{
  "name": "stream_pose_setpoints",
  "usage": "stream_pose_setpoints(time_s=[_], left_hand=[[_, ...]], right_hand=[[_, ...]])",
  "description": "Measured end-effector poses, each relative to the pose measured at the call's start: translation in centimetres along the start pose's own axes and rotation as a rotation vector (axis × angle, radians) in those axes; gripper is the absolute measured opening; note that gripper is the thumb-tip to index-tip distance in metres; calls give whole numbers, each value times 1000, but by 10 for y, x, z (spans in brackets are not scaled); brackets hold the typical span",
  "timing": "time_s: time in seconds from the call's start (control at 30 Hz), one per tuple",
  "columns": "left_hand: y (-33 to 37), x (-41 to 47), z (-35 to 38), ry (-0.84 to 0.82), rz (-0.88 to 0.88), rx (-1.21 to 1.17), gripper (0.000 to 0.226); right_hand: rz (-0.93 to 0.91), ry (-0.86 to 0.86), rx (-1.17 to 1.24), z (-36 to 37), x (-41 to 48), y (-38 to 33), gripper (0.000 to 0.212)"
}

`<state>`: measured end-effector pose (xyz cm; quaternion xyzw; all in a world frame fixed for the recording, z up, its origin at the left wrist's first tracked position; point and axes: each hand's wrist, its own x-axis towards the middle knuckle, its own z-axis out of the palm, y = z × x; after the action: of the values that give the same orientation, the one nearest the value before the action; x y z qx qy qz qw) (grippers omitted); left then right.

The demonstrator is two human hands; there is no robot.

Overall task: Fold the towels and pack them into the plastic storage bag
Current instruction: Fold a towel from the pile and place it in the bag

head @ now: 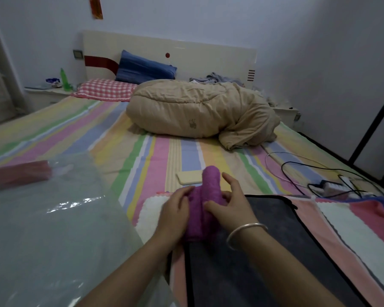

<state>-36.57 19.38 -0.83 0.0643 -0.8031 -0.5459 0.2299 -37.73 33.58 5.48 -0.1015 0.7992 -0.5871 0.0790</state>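
A purple towel [210, 187], rolled into a long narrow bundle, lies on top of a dark grey towel [264, 251] near the bed's front edge. My left hand [175, 216] grips the roll's left side with curled fingers. Against its right side my right hand [230, 207], which wears a silver bangle, presses with thumb and fingers spread. A clear plastic storage bag [53, 218] lies flat at the left, with a rolled red towel [20, 175] inside it. A white towel [150, 209] peeks out under my left hand. A pink, white and blue striped towel [353, 222] lies at the right.
A phone [190, 177] lies just beyond the purple roll. Cables and a power strip [333, 185] sit at the right. A beige duvet [197, 111] is bunched mid-bed, with pillows by the headboard. A bedside table with a green bottle [64, 79] stands at the far left.
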Motion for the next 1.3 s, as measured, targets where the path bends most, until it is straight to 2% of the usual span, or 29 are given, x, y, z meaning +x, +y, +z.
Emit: stream_pose_setpoints(time_s=[0.07, 0.1, 0.17, 0.2, 0.3, 0.37, 0.47, 0.5, 0.57, 0.63, 0.73, 0.8, 0.83, 0.93, 1.0, 1.07, 1.17, 1.23, 1.3], left_hand=[[1, 9, -17, 204, -256, -307, 33], [0, 11, -26, 212, -398, -433, 29], [3, 11, -39, 118, -646, -596, 27], [1, 11, -44, 61, -717, -642, 31], [-9, 10, -54, -18, -785, -760, 38], [-8, 8, -59, -74, -744, -715, 28], [1, 4, -53, -113, -649, -637, 6], [2, 3, -51, -68, -649, -607, 9], [0, 4, -50, 9, -659, -571, 21], [-5, 5, -51, 39, -689, -602, 31], [-20, 8, -51, 32, -743, -611, 42], [-29, 11, -50, 23, -763, -610, 44], [-29, 11, -49, 20, -769, -610, 43], [-20, 7, -50, 14, -775, -576, 43], [-8, 4, -56, 10, -763, -538, 44], [1, -2, -69, 23, -654, -353, 46], [18, -32, -102, -10, -327, 68, 47], [25, -70, -125, -95, -134, 300, 42], [26, -113, -145, -216, -13, 507, 40]], right_hand=[[-63, 2, -182, 17, -3, -10, 84], [-86, -6, -285, 25, -5, -15, 85], [-108, -41, -435, 43, -8, -19, 84], [-101, -64, -476, 50, -8, -18, 84], [-108, -115, -540, 65, -9, -11, 86], [-113, -145, -493, 69, -4, -4, 80], [-98, -107, -185, 60, 6, 1, 49], [-106, -23, -133, 54, 11, 2, 43], [-77, 150, -191, 39, 21, 7, 31], [61, 162, -223, 29, 25, 13, 21], [331, -12, 11, 31, 31, 12, 45], [455, -131, 166, 39, 29, -1, 50], [495, -171, 168, 43, 29, -7, 53], [513, -173, -96, 63, 34, -6, 75], [461, -127, -208, 73, 35, -2, 72], [455, -72, -125, 74, 33, -1, 66], [488, 24, 219, 66, 21, -7, 54], [484, 34, 415, 58, 4, -16, 44], [475, -29, 595, 49, -19, -25, 33]])
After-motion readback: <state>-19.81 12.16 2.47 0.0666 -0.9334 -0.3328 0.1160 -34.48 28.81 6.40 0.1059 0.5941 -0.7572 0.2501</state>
